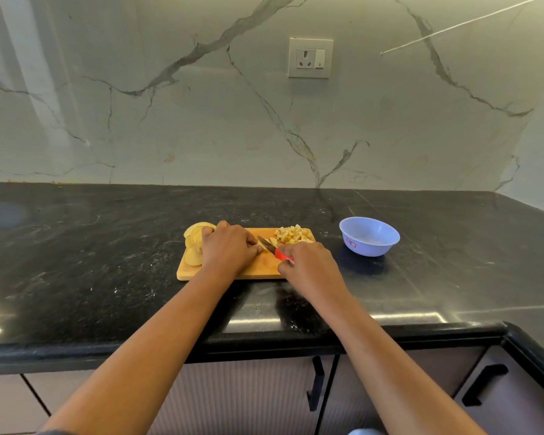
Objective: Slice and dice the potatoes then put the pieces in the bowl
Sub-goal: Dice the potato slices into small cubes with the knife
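Observation:
A wooden cutting board [258, 270] lies on the black counter. Potato slices [193, 243] are stacked at its left end, partly off the board. A pile of diced potato [292, 235] sits at its far right corner. My left hand [228, 246] presses down on a potato piece, mostly hidden under the fingers. My right hand [308, 262] grips the red handle of a knife [269, 244], whose blade angles down against the piece beside my left fingertips. An empty light blue bowl [369, 236] stands to the right of the board.
The black stone counter [107, 262] runs wall to wall, with a marble backsplash and a wall socket [310, 58] behind. Cabinet doors with black handles [316, 384] sit below the front edge. The counter turns a corner at the right.

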Motion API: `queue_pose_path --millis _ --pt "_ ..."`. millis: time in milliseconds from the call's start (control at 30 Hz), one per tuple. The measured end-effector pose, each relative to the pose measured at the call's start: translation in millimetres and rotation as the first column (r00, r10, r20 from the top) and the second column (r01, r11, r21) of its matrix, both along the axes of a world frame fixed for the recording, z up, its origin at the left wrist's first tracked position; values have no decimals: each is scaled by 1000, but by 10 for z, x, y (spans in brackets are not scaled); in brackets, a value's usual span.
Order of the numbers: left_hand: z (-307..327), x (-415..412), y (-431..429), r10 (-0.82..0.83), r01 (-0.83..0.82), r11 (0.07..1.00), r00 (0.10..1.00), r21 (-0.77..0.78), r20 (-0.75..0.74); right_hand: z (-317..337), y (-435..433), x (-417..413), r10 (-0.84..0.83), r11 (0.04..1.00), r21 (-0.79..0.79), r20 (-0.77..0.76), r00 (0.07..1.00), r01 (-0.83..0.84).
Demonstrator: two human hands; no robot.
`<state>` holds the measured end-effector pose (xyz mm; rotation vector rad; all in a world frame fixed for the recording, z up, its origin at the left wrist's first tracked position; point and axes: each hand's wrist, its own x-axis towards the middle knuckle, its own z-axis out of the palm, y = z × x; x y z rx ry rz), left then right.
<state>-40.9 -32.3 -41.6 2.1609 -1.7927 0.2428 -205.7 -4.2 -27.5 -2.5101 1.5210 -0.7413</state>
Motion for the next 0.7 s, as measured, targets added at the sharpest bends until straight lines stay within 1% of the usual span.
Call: queue_pose_path --millis 100,267,367,433,533,700 --pt "3 -5 -19 -8 7 1000 1000 -15 -20 -37 -26 10 -10 999 -38 -12 1000 10" --pt "-5 11 -44 -31 30 999 997 -15 -65 -107 -110 134 -16 998 -62 -117 993 9" --pt "0 9 -39 -34 33 999 998 -18 -62 -145 -136 208 -7 997 -83 -144 990 -5" --pt "0 -2 -22 -25 24 999 999 -29 -48 -176 -125 205 -3 993 -113 -152 988 -14" --pt "-15 -14 -4 -20 19 999 999 -34 -40 -196 -22 86 7 994 -106 -146 989 -23" --pt "12 -24 -12 -19 19 1000 999 11 -49 -259 80 -180 4 986 -163 -139 990 -27"
